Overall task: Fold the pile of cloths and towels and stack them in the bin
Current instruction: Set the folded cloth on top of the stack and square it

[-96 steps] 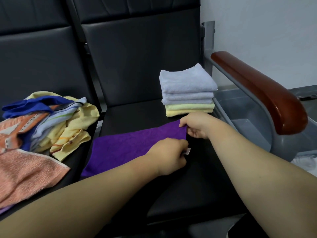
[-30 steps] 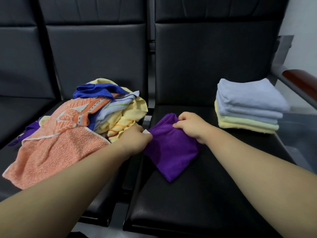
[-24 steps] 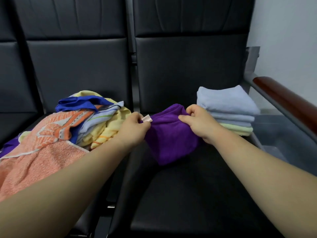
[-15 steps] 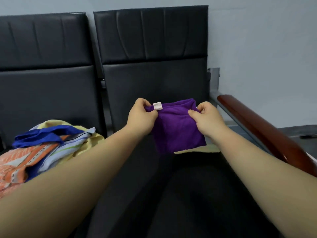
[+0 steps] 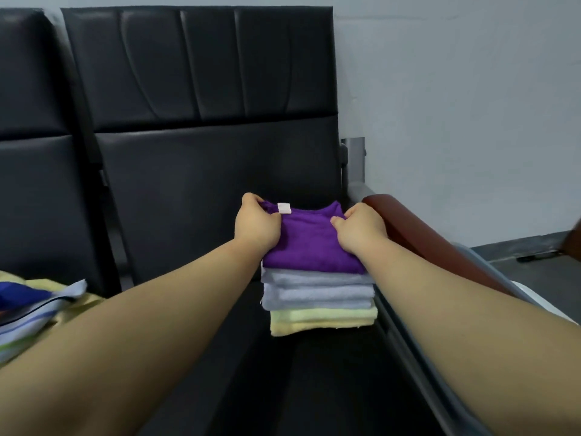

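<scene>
Reaching out over the black seat (image 5: pixel 314 388), both forearms run toward a stack of folded towels (image 5: pixel 317 291) at the seat's right side, pale yellow ones at the bottom and grey-blue ones above. At about nine o'clock from the stack, on the neighbouring seat, lies the loose pile of cloths (image 5: pixel 37 306) not yet folded. On top of the stack rests the folded purple cloth (image 5: pixel 311 243), its edges roughly in line with the towels below. It looks light, soft and limp, with a fuzzy face that should cling rather than slide. It would likely sag and open out if lifted by one corner, so the sound hold is at two opposite edges, pinching all layers together. The left hand (image 5: pixel 257 223) grips the cloth's far corner at ten o'clock, fingers curled over the edge beside a small white tag (image 5: pixel 284 208), thumb on top. The right hand (image 5: pixel 361 229) grips the edge at two o'clock the same way, thumb pressing the top. Just beyond it, at three o'clock, runs the brown armrest (image 5: pixel 424 240), and behind all stands the black backrest (image 5: pixel 213 89). The bin cannot be made out for certain.
</scene>
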